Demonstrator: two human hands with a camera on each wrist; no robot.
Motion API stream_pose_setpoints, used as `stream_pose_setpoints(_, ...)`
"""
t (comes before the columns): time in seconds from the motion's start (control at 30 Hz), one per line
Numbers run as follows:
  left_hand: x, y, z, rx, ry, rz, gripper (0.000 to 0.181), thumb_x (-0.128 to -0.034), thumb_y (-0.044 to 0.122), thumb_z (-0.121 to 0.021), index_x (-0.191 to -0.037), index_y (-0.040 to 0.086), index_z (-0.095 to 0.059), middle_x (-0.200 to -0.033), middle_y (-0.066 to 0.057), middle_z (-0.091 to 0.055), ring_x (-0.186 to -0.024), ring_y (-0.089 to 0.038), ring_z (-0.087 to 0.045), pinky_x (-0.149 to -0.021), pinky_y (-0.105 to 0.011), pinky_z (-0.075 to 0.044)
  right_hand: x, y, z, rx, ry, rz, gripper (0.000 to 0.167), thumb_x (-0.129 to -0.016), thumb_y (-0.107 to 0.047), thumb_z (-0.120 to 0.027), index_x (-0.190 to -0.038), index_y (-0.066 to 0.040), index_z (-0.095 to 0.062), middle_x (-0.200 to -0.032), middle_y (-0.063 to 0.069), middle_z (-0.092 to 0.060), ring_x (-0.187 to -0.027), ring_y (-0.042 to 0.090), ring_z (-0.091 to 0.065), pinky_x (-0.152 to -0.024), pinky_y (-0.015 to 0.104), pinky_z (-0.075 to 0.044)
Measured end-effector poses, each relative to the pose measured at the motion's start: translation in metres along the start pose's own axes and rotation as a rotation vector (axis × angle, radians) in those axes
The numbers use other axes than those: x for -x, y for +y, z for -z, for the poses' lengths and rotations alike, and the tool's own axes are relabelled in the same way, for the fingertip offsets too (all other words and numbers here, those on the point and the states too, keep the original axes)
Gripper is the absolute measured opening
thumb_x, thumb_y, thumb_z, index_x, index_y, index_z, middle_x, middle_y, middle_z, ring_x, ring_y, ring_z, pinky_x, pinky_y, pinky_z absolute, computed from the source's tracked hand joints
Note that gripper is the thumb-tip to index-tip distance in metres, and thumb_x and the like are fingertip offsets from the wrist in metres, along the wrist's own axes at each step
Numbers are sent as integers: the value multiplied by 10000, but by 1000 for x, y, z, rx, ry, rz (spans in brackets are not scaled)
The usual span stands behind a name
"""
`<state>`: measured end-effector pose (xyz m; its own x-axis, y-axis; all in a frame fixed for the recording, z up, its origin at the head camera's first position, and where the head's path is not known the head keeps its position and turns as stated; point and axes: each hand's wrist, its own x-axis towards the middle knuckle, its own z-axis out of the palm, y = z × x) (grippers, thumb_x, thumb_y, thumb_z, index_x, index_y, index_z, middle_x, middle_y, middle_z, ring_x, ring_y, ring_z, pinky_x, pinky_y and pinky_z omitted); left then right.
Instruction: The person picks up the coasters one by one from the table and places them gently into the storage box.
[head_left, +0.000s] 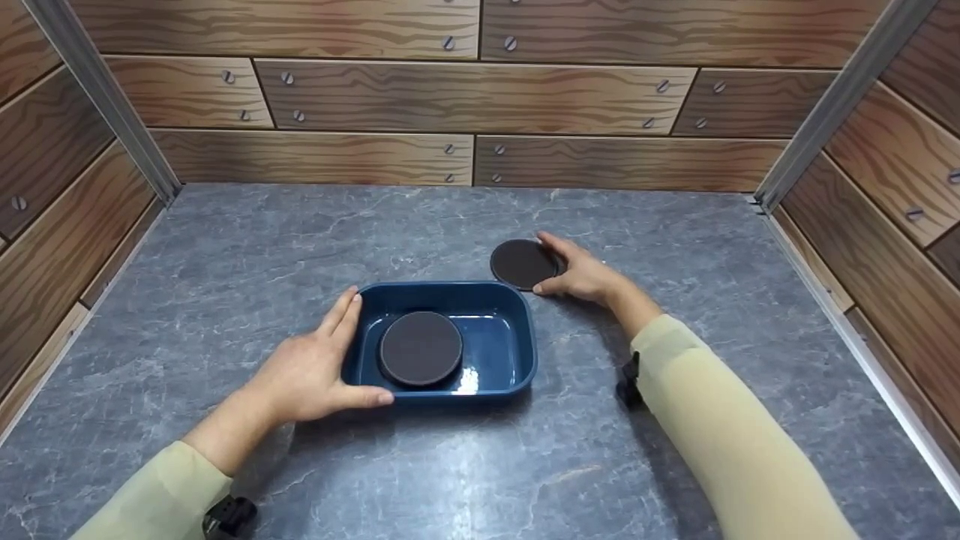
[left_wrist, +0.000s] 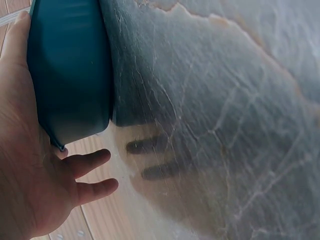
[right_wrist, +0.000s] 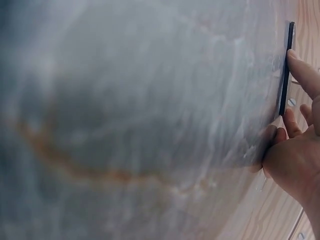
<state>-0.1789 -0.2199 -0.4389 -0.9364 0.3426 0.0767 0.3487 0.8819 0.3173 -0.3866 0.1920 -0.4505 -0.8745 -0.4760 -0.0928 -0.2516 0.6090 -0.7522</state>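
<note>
A blue rectangular baking dish (head_left: 491, 349) stands on the table. My left hand (head_left: 311, 367) grips its left end, thumb along the near rim and fingers at the far left corner. In the left wrist view two fingers (left_wrist: 95, 189) stick out beside the dish. Inside the dish, left of centre, lie round dark brown coasters (head_left: 421, 349), apparently stacked; how many is hidden. Just beyond the dish's far right corner, my right hand (head_left: 589, 276) holds another round coaster (head_left: 519, 264) by its edges, between thumb and fingers. The right wrist view shows this coaster edge-on, thin and flat.
The grey marbled tabletop (head_left: 300, 232) spreads around the dish. Wood-patterned panels (head_left: 472, 94) close off the back and both sides, with metal posts (head_left: 825, 105) at the rear corners.
</note>
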Motion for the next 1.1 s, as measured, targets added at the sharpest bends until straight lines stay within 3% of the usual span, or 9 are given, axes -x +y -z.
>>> stream_pose_setpoints(0.2,-1,1,0,-2,-1,-3,1416,-751,925,-649,-1694,4,-131,-1765,-178,-122,-1011,-460,-708,-885,-612,-563,-1,-6,-2,128,6,-57,1095,-854,-339,-878,-1709,-139,-223,-1732,202,-224,-1575,465,-105,-1247,634,-86)
stream_pose_setpoints(0.37,-1,2,1,3,-7,8,1418,-748,919,-661,-1700,22,-113,-1772,-157,-95,-1007,-464,-707,-896,-619,-558,-5,-12,-6,176,28,-86,1106,-859,-430,-873,-1708,-138,-227,-1728,217,-214,-1562,492,-110,-1233,665,-118)
stream_pose_setpoints(0.63,-1,1,2,4,-14,12,1423,-743,921,-664,-1703,33,-103,-1776,-146,-81,-1001,-464,-709,-894,-622,-558,-8,-17,-9,189,49,-89,1092,-833,-337,-912,-1695,-129,-275,-1699,236,-252,-1526,482,-190,-1236,625,-171)
stream_pose_setpoints(0.97,0,2,3,-5,-5,16,1439,-736,942,-639,-1700,22,-99,-1771,-166,-96,-990,-462,-709,-885,-622,-560,-5,-16,-14,85,154,-63,1068,-771,-227,-972,-1655,-143,-378,-1592,254,-268,-1442,429,-339,-1217,549,-269)
stream_pose_setpoints(1.1,0,1,1,2,-12,14,1428,-744,941,-634,-1700,21,-106,-1769,-170,-104,-1014,-469,-705,-896,-624,-557,0,-14,-13,106,168,-75,998,-767,-231,-975,-1608,-119,-450,-1575,271,-359,-1419,431,-363,-1208,558,-281)
